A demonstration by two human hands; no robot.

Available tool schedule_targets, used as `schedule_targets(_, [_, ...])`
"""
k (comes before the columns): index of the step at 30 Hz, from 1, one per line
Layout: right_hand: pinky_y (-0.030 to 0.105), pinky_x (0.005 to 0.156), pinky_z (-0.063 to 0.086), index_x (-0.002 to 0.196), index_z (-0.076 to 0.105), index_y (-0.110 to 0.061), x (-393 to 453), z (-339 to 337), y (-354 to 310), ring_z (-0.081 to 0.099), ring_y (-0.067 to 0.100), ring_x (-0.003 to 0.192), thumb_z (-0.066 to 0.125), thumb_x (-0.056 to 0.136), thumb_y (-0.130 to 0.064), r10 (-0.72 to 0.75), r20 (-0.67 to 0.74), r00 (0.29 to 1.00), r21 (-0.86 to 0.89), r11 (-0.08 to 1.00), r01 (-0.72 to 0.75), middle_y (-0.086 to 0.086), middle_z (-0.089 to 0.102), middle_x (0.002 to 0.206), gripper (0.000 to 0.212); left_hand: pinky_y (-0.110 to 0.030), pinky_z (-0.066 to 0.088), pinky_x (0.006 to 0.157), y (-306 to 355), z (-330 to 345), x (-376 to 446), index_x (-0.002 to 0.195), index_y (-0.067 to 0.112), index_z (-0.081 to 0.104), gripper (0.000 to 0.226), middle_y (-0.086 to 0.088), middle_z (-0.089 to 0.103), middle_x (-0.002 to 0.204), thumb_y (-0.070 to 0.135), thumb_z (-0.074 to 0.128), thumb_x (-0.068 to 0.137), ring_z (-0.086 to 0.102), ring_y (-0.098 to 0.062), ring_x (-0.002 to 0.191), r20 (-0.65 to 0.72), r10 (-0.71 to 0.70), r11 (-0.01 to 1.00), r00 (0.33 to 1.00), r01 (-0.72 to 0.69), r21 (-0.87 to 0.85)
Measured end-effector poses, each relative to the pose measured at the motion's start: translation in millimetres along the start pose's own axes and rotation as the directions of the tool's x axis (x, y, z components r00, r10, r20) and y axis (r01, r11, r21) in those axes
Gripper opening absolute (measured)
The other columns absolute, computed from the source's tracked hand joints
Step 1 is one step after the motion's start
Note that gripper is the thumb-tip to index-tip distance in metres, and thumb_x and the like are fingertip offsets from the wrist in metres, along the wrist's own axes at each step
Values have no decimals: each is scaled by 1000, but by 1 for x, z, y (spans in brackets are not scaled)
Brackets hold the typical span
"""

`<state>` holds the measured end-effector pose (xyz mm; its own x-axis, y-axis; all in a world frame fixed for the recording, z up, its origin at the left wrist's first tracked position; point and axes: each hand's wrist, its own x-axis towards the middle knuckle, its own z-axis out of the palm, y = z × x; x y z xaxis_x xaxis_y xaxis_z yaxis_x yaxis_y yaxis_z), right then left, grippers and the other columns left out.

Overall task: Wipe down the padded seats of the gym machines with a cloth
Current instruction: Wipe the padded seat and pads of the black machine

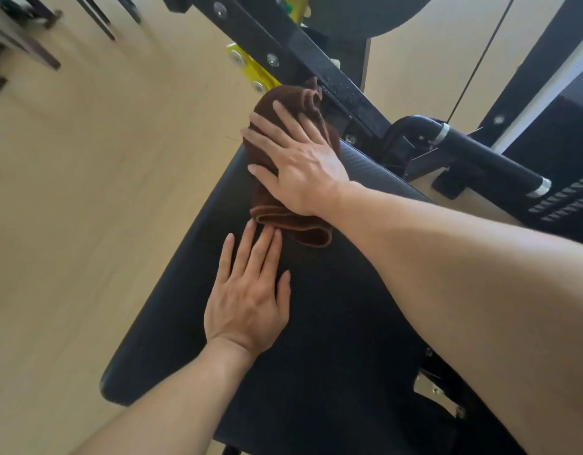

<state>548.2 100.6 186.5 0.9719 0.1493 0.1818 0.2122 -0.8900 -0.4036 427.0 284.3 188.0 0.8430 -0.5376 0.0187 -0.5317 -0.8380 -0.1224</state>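
Observation:
A black padded seat (332, 307) fills the middle of the view, running from the near left corner up to the machine frame. A folded brown cloth (296, 224) lies at the seat's far end. My right hand (300, 162) presses flat on the cloth with fingers spread and straight. My left hand (250, 297) rests flat on the bare pad just below the cloth, its fingertips touching the cloth's near edge.
A black steel frame beam (283, 47) with bolts crosses diagonally beyond the cloth, beside a yellow bracket (250, 72). A black handle bar (480, 152) sticks out at the right. Tan wood floor (86, 192) lies to the left.

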Motion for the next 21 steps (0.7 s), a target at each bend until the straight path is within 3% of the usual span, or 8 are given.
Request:
schedule_targets(5, [40,128,-1,161,24,-33,-21,4,-15,5,21,159,30,106,-50,195,-35,980,63,979,-192,-9,17,171,58,-53,21,123,0,1,0,151,5,42,58,-10,38,161,35,38,102,21,-28,155,-33,3,1000,999,-4,-21])
schedule_targets(10, [39,129,4,158,31,-38,-54,7,-13,8,16,158,33,107,-43,159,-14,987,82,984,-158,-13,22,169,52,-51,18,125,-1,3,0,148,6,47,55,-9,40,160,34,38,102,18,-26,156,-47,15,999,999,-17,-45])
schedule_targets(12, [40,129,6,157,33,-39,-73,13,-17,10,15,158,34,106,-41,226,-56,973,107,970,-219,-14,24,168,51,-50,17,125,-3,4,-1,150,7,44,56,-7,34,163,35,38,101,17,-26,156,-61,20,999,998,-23,-49])
schedule_targets(16, [36,128,0,158,30,-40,-122,24,-33,4,12,158,32,107,-40,448,-93,889,154,889,-432,-16,20,169,51,-49,15,126,-5,7,-3,156,9,34,62,-4,29,166,37,34,101,17,-23,156,-84,14,999,996,-18,-41])
schedule_targets(21, [31,126,-5,160,25,-39,-194,38,-82,0,10,158,35,106,-38,701,-87,707,223,706,-672,-16,14,170,54,-49,12,127,-6,10,-3,157,10,28,63,-4,27,167,38,29,102,15,-24,156,-88,17,999,996,-20,-36])
